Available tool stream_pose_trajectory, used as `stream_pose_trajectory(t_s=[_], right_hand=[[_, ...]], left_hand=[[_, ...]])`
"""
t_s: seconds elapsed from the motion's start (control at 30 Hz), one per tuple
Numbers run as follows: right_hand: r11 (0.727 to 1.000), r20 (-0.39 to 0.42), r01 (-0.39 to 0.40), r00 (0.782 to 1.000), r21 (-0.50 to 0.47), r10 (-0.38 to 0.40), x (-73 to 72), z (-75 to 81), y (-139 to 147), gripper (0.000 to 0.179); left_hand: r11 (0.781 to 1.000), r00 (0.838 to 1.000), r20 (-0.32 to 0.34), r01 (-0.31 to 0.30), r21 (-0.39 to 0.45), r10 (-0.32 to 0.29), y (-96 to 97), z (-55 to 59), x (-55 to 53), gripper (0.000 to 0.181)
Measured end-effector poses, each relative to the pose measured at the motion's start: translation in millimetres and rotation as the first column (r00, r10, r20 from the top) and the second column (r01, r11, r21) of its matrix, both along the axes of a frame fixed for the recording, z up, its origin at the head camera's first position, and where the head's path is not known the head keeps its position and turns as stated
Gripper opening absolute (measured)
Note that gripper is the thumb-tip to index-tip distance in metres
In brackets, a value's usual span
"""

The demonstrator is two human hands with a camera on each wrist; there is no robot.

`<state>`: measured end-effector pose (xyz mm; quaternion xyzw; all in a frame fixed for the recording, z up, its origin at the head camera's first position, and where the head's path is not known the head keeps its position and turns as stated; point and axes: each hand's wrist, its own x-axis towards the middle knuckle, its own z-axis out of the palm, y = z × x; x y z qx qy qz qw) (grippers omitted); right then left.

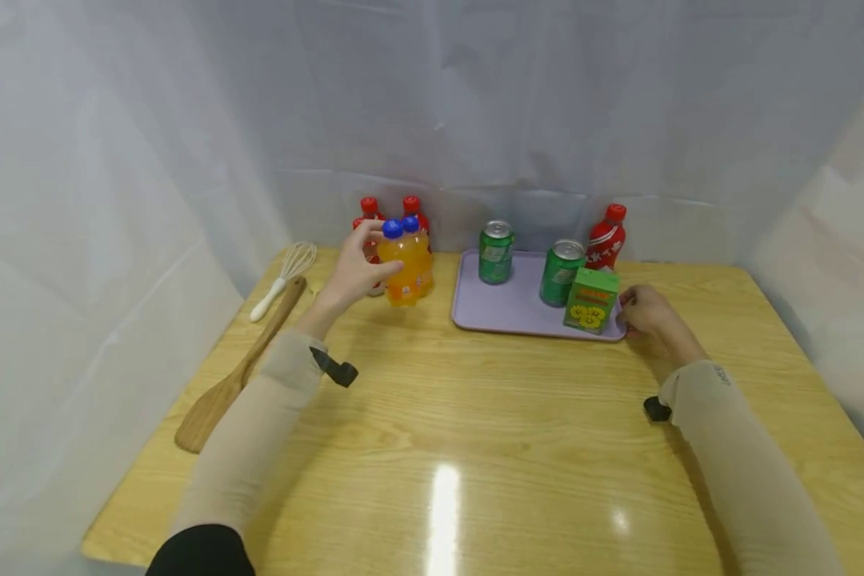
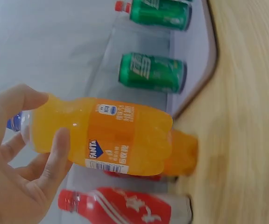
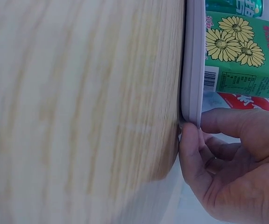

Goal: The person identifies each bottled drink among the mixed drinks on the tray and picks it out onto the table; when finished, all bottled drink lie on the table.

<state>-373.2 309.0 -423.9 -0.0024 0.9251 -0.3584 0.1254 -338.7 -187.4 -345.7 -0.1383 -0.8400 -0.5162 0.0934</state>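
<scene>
My left hand (image 1: 349, 270) grips an orange Fanta bottle (image 2: 116, 135) with a blue cap, thumb and fingers around its upper part. A second orange bottle (image 2: 186, 151) stands right behind it, mostly hidden in the left wrist view. At the tray's right front corner, my right hand (image 1: 646, 310) pinches the rim of a lilac tray (image 1: 504, 320) between thumb and fingers. On that tray stand two green cans, one at the left (image 1: 495, 254) and one nearer the right (image 1: 560, 276), plus a green drink carton (image 1: 592, 302) with yellow flowers.
Several red bottles (image 1: 412, 206) stand behind the orange ones. Another red bottle (image 1: 608, 238) is upright at the tray's back right. A white-handled whisk (image 1: 277, 290) and a wooden spatula (image 1: 219, 400) lie along the table's left side. White sheeting (image 1: 547, 120) hangs behind the table.
</scene>
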Motion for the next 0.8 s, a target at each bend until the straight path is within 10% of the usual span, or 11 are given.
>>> stream_pose_trajectory(t_s=[0.3, 0.8], right_hand=[[1.0, 0.003, -0.01, 1.0, -0.01, 0.01, 0.0, 0.9, 0.1, 0.046], [1.0, 0.011, -0.007, 1.0, -0.015, 0.007, -1.8, -1.3, 1.2, 0.044]], left_hand=[[0.99, 0.989, 0.07, -0.123, -0.064, 0.127, -21.2, -6.0, 3.6, 0.064], [0.984, 0.977, 0.144, -0.141, -0.11, 0.156, -44.7, -21.5, 6.2, 0.065]])
